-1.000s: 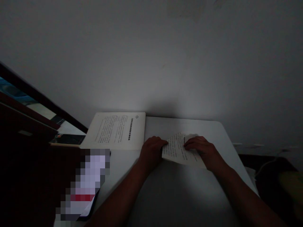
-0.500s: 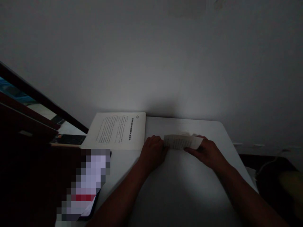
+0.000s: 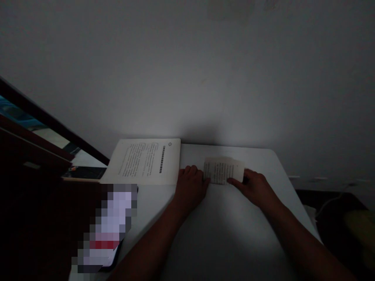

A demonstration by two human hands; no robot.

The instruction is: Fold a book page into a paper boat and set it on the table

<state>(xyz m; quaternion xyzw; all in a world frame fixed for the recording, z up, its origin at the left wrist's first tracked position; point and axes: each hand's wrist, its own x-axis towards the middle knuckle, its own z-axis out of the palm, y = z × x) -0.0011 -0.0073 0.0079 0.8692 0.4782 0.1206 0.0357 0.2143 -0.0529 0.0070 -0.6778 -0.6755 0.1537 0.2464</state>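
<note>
A small folded piece of printed paper [image 3: 222, 171] is between my two hands, above the white table. My left hand [image 3: 191, 186] has its fingers curled at the paper's left edge, its thumb against the lower left corner. On the other side my right hand [image 3: 255, 188] grips the right edge, thumb on the near face and fingers partly hidden behind. Dim light makes the print hard to read. Left of my left hand lies a larger printed sheet or booklet [image 3: 143, 162], flat on the table.
The white table [image 3: 234, 242] meets a grey wall [image 3: 187, 78] at its back edge. At the left edge lies a phone [image 3: 109, 230] with a blurred-out screen. A dark diagonal bar [image 3: 55, 121] stands farther left, and a pale cable [image 3: 331, 201] runs beyond the right edge.
The small paper has tipped so that more of its printed face shows. My right hand has shifted slightly left with it, while my left hand stays nearly in place.
</note>
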